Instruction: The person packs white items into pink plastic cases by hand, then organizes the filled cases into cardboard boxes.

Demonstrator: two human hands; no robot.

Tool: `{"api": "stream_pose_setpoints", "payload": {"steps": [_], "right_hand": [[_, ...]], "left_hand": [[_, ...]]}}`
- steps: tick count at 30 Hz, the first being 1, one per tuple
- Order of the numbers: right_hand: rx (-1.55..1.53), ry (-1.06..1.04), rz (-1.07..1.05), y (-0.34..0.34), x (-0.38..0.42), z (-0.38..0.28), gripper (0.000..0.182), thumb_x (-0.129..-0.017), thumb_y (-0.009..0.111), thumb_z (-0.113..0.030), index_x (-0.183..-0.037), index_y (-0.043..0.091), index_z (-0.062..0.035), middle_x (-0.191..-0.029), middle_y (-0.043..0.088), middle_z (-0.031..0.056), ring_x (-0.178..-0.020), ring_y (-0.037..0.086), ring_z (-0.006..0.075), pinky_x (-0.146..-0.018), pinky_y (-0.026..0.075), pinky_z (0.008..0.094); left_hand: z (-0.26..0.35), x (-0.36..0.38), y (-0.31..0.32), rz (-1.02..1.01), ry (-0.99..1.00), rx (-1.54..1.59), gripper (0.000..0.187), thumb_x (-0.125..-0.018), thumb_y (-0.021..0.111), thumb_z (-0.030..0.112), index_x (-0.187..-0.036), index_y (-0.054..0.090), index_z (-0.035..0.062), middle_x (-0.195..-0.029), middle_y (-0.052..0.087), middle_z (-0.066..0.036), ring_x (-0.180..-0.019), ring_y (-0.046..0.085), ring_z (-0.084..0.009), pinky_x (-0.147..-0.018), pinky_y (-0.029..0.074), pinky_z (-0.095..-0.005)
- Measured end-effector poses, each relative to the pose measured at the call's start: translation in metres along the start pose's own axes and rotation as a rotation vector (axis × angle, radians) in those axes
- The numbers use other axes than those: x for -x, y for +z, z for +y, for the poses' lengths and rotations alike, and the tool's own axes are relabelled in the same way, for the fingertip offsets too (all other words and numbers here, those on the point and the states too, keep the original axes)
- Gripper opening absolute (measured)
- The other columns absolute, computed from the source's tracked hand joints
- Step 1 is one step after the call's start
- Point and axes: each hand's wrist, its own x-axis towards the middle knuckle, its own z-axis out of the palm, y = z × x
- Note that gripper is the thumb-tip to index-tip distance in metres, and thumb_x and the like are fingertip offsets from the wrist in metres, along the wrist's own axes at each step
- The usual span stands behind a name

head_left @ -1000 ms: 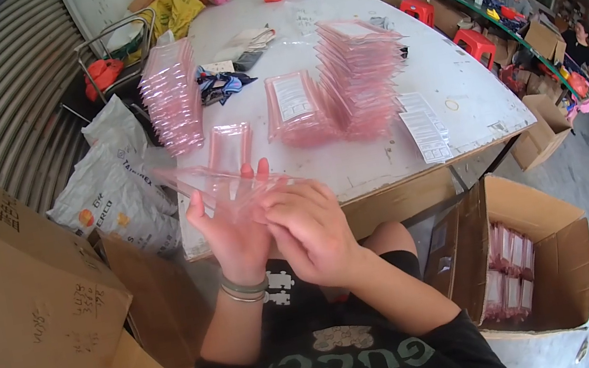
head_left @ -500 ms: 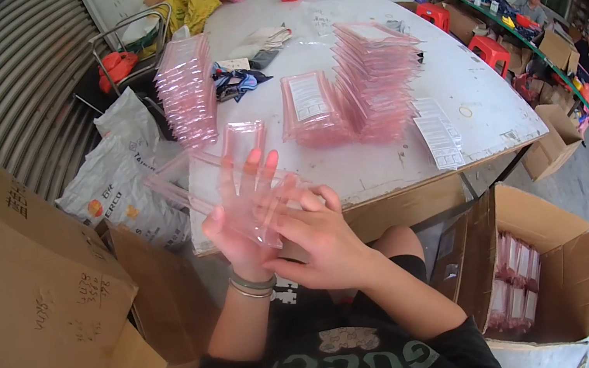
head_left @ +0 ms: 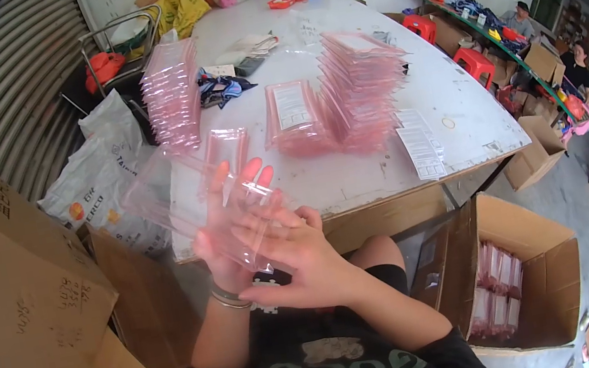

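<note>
A clear plastic pouch with pinkish edges (head_left: 176, 205) lies slantwise across my left hand (head_left: 219, 240). That palm is turned up, with the stretched fingers showing through the plastic and the thumb at its edge. My right hand (head_left: 303, 255) lies over the near end, fingers pressed on the pouch and thumb held out by the left wrist. Just beyond, a similar pouch (head_left: 229, 148) rests on the white table (head_left: 379, 169). Behind are a tall stack of pink pouches (head_left: 172, 95), a low stack topped with a printed card (head_left: 295, 109), and a fanned stack (head_left: 364, 85).
Printed white cards (head_left: 420, 146) lie near the table's front edge. Dark patterned cloth (head_left: 222, 89) is between the stacks. On the floor at right, an open carton (head_left: 557, 287) holds pouches. Large cartons (head_left: 33, 309) and white sacks (head_left: 103, 194) flank the left. People sit farther off.
The whole view has shifted slightly, so the table and stacks sit farther left. The pouch has tilted a little, and my right fingers reach farther over it.
</note>
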Motion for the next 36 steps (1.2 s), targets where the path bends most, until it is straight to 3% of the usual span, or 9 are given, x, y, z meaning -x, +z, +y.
{"api": "stream_pose_setpoints", "payload": {"steps": [6, 9, 15, 21, 24, 30, 33, 35, 36], "right_hand": [[0.119, 0.007, 0.047, 0.001, -0.011, 0.001, 0.089, -0.074, 0.081, -0.044, -0.147, 0.046, -0.0074, -0.152, 0.044, 0.0146, -0.142, 0.037, 0.029, -0.107, 0.023, 0.058], [0.082, 0.127, -0.114, -0.002, -0.01, -0.001, 0.086, -0.077, 0.079, -0.047, -0.148, 0.046, -0.0133, -0.154, 0.041, 0.0161, -0.145, 0.033, 0.0331, -0.108, 0.018, 0.0614], [0.021, 0.008, -0.008, 0.011, 0.001, 0.015, 0.083, -0.077, 0.079, -0.048, -0.148, 0.047, -0.0205, -0.155, 0.04, 0.0172, -0.144, 0.035, 0.0334, -0.11, 0.014, 0.0625], [-0.085, 0.193, -0.018, 0.003, -0.007, 0.02, 0.08, -0.076, 0.08, -0.047, -0.145, 0.05, -0.0185, -0.154, 0.04, 0.0176, -0.145, 0.034, 0.0346, -0.111, 0.01, 0.0645], [0.022, 0.089, -0.009, 0.004, -0.005, 0.025, 0.08, -0.075, 0.079, -0.047, -0.144, 0.05, -0.0177, -0.153, 0.041, 0.0172, -0.143, 0.036, 0.0355, -0.111, 0.011, 0.0639], [-0.03, 0.107, -0.038, 0.021, 0.002, 0.026, 0.076, -0.077, 0.08, -0.039, -0.142, 0.05, -0.0132, -0.148, 0.047, 0.0158, -0.139, 0.041, 0.0338, -0.109, 0.018, 0.0633], [-0.152, 0.001, 0.181, 0.015, 0.015, 0.024, 0.062, -0.074, 0.081, -0.028, -0.13, 0.06, -0.0104, -0.124, 0.063, 0.0139, -0.124, 0.054, 0.0322, -0.107, 0.031, 0.0567], [-0.133, -0.194, 0.179, -0.031, 0.03, 0.045, 0.048, -0.075, 0.081, -0.02, -0.119, 0.066, -0.0076, -0.121, 0.066, 0.0133, -0.115, 0.061, 0.0333, -0.099, 0.044, 0.0484], [0.039, -0.088, 0.218, -0.061, 0.044, 0.063, 0.05, -0.073, 0.08, -0.017, -0.12, 0.065, -0.0071, -0.123, 0.065, 0.0148, -0.115, 0.061, 0.0341, -0.098, 0.045, 0.0482]], "left_hand": [[-0.009, 0.0, 0.011, 0.296, -0.056, 0.122, 0.098, -0.09, 0.043, 0.073, -0.156, 0.021, 0.0046, -0.151, 0.039, -0.022, -0.139, 0.04, -0.0358, -0.113, 0.037, -0.0502], [-0.001, -0.002, 0.007, 0.25, -0.114, 0.008, 0.096, -0.09, 0.045, 0.072, -0.155, 0.024, 0.0045, -0.147, 0.041, -0.022, -0.134, 0.045, -0.0359, -0.109, 0.042, -0.0492], [-0.005, 0.0, -0.001, 0.315, -0.169, -0.069, 0.091, -0.091, 0.049, 0.068, -0.152, 0.028, 0.0036, -0.143, 0.044, -0.023, -0.128, 0.05, -0.035, -0.104, 0.047, -0.0475], [-0.014, -0.002, 0.007, 0.251, -0.136, 0.03, 0.09, -0.093, 0.044, 0.067, -0.155, 0.023, 0.0054, -0.142, 0.045, -0.025, -0.129, 0.049, -0.0362, -0.109, 0.041, -0.0506], [-0.014, 0.005, -0.001, 0.265, -0.198, -0.037, 0.087, -0.095, 0.04, 0.066, -0.157, 0.022, 0.008, -0.142, 0.045, -0.026, -0.13, 0.048, -0.037, -0.11, 0.039, -0.0507], [-0.017, 0.006, -0.003, 0.509, -0.269, -0.032, 0.073, -0.098, 0.046, 0.055, -0.15, 0.032, 0.0054, -0.127, 0.054, -0.02, -0.116, 0.056, -0.0313, -0.105, 0.044, -0.0492], [-0.006, -0.007, -0.037, 0.527, -0.267, 0.256, 0.071, -0.095, 0.056, 0.049, -0.142, 0.038, -0.0001, -0.121, 0.056, -0.018, -0.113, 0.057, -0.0317, -0.106, 0.045, -0.0478], [0.007, -0.008, -0.051, 0.515, -0.253, 0.405, 0.07, -0.094, 0.06, 0.049, -0.136, 0.042, -0.0028, -0.119, 0.057, -0.018, -0.113, 0.057, -0.0322, -0.106, 0.046, -0.0462], [0.017, -0.009, -0.048, 0.492, -0.253, 0.42, 0.069, -0.093, 0.061, 0.051, -0.133, 0.045, -0.0035, -0.118, 0.057, -0.019, -0.113, 0.057, -0.0322, -0.106, 0.046, -0.0451]]}}
